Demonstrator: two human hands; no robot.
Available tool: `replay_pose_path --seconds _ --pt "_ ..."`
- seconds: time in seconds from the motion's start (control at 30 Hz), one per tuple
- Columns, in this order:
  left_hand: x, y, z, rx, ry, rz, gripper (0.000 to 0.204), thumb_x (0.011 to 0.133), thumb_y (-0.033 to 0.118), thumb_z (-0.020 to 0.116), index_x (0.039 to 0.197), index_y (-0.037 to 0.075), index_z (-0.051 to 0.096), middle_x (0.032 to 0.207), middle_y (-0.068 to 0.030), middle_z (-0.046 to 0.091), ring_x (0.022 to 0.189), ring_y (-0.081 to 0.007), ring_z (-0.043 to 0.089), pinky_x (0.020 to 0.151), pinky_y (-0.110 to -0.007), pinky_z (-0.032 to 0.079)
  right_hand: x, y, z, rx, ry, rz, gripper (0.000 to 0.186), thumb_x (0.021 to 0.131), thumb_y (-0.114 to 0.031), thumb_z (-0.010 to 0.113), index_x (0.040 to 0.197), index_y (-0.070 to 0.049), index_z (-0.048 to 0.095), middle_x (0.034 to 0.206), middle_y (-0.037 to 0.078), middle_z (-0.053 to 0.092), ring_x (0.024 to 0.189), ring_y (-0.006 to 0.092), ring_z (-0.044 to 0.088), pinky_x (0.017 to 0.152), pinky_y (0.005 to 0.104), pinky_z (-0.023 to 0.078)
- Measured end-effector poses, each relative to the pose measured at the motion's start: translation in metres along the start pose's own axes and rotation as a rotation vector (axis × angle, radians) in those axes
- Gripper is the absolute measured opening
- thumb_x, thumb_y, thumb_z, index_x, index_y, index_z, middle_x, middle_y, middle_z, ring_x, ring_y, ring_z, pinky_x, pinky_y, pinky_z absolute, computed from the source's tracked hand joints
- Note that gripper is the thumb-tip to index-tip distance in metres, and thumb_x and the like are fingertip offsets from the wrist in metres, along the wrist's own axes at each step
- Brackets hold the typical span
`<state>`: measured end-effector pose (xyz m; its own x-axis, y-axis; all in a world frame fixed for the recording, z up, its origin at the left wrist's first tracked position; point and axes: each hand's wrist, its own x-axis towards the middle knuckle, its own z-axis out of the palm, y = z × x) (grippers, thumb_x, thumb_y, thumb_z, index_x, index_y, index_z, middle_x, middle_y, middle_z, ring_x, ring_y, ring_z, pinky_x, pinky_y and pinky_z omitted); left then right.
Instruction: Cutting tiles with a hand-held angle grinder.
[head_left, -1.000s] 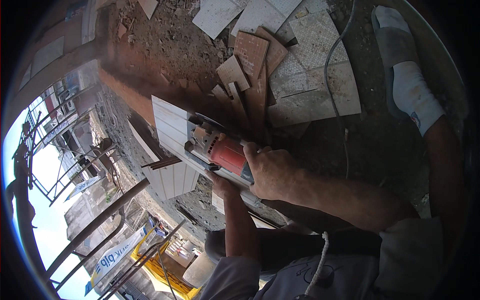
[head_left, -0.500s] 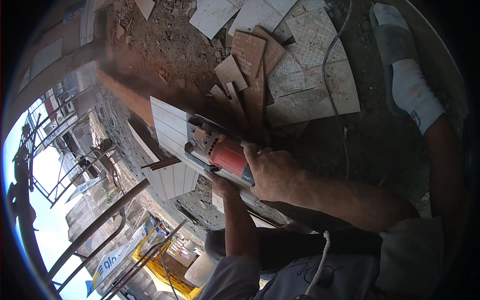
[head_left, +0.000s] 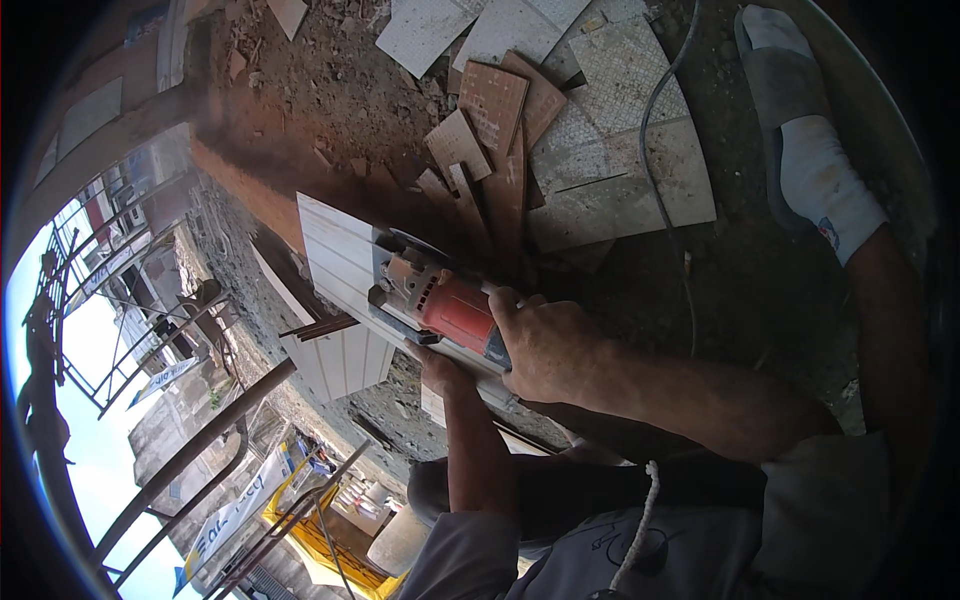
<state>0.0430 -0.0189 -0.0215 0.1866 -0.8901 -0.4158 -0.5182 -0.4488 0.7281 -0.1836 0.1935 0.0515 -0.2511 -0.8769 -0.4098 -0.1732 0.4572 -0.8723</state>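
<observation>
Two hands work at one power tool near the middle of the scene. The right hand [head_left: 545,345] comes in from the right and wraps its fingers [head_left: 505,310] around the red body of the angle grinder [head_left: 455,310], holding it tight. The left hand [head_left: 440,368] sits just below and under the tool, mostly hidden by it; its fingers seem pressed against the underside of the white tile [head_left: 340,260], but whether they grip or only steady it cannot be told. That ribbed white tile lies at a slant over the edge of a brick ledge [head_left: 250,190], and the grinder's metal head rests on its right side, touching it. Reddish dust [head_left: 300,110] hangs over the ledge and the ground to the far left. A second ribbed white piece [head_left: 340,365] lies just below the first, with thin dark strips between them. Farther off, toward the top, many broken tiles [head_left: 500,100] in brown and pale grey lie scattered on the dirt ground, with a large pale tile [head_left: 620,195] to their right. A grey cable [head_left: 660,130] runs across that pale tile and down toward the right arm. At the far right, a foot in a white sock and grey sandal [head_left: 800,150] rests on the dirt. Down at the left, well below the ledge, metal rails [head_left: 190,450] and a street with buildings show.
</observation>
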Motion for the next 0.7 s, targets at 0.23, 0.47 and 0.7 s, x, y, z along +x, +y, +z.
replay_pose_path --seconds 0.23,0.47,0.7 --pt "0.002 0.000 0.000 0.216 0.074 0.078 0.087 0.093 0.070 0.034 0.128 -0.007 0.054 0.109 -0.0209 0.066 0.095 -0.0317 0.066 0.085 -0.044 0.054 -0.004 -0.001 -0.004 0.005 0.036 -0.026 0.078 0.072 -0.026 0.076 0.126 0.012 0.033 0.098 0.028 0.063 0.090 0.0359 0.068 0.079 0.0406 0.058" --pt "0.004 -0.001 -0.001 0.170 -0.014 -0.025 0.058 0.103 0.050 0.025 0.154 0.025 0.019 0.109 -0.0189 0.065 0.093 -0.0297 0.067 0.081 -0.041 0.056 -0.006 0.003 -0.001 0.008 0.018 -0.009 0.078 0.072 -0.026 0.076 0.125 0.012 0.034 0.098 0.028 0.063 0.090 0.0357 0.068 0.078 0.0403 0.058" --pt "0.055 -0.014 -0.045 0.322 -0.083 0.227 0.056 0.104 0.044 0.026 0.155 0.024 0.013 0.109 -0.0187 0.065 0.092 -0.0279 0.067 0.080 -0.039 0.057 -0.008 -0.016 -0.017 -0.020 -0.071 -0.037 0.080 0.075 -0.030 0.075 0.127 0.013 0.033 0.107 0.026 0.062 0.098 0.0316 0.067 0.081 0.0364 0.057"
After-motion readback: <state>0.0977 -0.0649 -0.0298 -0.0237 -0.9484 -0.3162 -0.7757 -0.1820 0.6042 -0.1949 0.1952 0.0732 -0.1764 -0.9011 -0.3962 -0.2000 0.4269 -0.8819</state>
